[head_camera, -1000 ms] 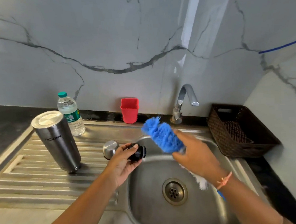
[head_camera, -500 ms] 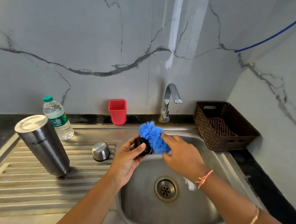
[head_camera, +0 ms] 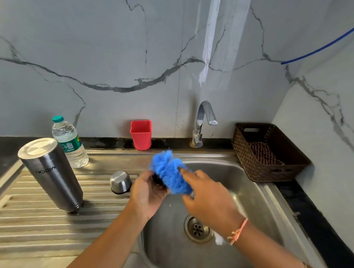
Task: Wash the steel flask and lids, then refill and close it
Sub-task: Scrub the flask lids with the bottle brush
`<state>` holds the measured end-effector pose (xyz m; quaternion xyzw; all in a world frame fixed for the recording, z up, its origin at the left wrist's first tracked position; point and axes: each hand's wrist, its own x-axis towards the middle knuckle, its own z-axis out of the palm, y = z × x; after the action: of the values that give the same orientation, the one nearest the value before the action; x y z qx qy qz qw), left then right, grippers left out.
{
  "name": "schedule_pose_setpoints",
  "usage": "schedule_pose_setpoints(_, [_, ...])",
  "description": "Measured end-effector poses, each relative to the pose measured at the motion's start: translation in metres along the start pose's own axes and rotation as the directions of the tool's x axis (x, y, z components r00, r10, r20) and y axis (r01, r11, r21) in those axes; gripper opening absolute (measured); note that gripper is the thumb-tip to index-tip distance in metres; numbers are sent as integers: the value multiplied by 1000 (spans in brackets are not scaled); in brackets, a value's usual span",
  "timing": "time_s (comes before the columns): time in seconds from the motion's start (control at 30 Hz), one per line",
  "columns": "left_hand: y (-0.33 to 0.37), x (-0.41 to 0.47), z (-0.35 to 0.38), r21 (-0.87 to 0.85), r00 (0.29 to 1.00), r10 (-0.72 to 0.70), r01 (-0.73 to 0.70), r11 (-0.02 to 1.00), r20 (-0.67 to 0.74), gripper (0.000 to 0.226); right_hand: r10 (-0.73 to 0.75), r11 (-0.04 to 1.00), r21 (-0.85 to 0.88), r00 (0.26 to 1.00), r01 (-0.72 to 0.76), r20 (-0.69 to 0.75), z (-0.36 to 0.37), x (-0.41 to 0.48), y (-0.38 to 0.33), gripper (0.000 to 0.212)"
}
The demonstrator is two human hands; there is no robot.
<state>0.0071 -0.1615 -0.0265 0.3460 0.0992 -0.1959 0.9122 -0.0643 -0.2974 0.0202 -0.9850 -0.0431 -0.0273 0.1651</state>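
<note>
The steel flask [head_camera: 52,176] stands upside down on the ribbed drainboard [head_camera: 21,224] at the left. A steel outer lid [head_camera: 120,181] rests mouth down on the drainboard near the basin. My left hand [head_camera: 148,196] holds the black inner lid [head_camera: 157,180] over the sink basin [head_camera: 228,184]; the lid is mostly hidden. My right hand [head_camera: 208,200] grips a blue bristle brush [head_camera: 171,172] and presses its head against that lid.
A water bottle [head_camera: 68,141] with a green cap stands behind the flask. A red cup [head_camera: 141,135] and the tap [head_camera: 204,119] sit at the back edge. A brown woven basket [head_camera: 267,152] is right of the sink. The drain [head_camera: 197,228] lies below my hands.
The brush came down from above the basin onto the black lid in my left hand, and now covers most of it. The flask and steel lid have not moved.
</note>
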Motion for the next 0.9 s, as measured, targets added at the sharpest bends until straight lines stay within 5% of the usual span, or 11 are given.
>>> schedule_pose_setpoints(0.2, [3, 6, 11, 30, 999, 23, -21, 999, -41, 39, 136, 987, 89, 991, -134, -9, 1, 12, 12, 60])
schedule_pose_setpoints(0.4, [4, 12, 10, 141, 997, 70, -73, 987, 24, 55, 34, 999, 28, 998, -33, -44, 5, -3, -1, 63])
schedule_pose_setpoints(0.57, [5, 14, 14, 148, 995, 93, -89, 985, -21, 58, 160, 984, 78, 987, -160, 14, 5, 4, 15, 61])
schedule_pose_setpoints(0.7, [11, 20, 17, 136, 993, 51, -37, 990, -106, 68, 94, 995, 28, 994, -93, -55, 6, -4, 7, 63])
schedule_pose_setpoints(0.9, [8, 21, 18, 91, 994, 13, -3, 996, -112, 40, 165, 983, 79, 986, -165, 3, 10, -1, 15, 61])
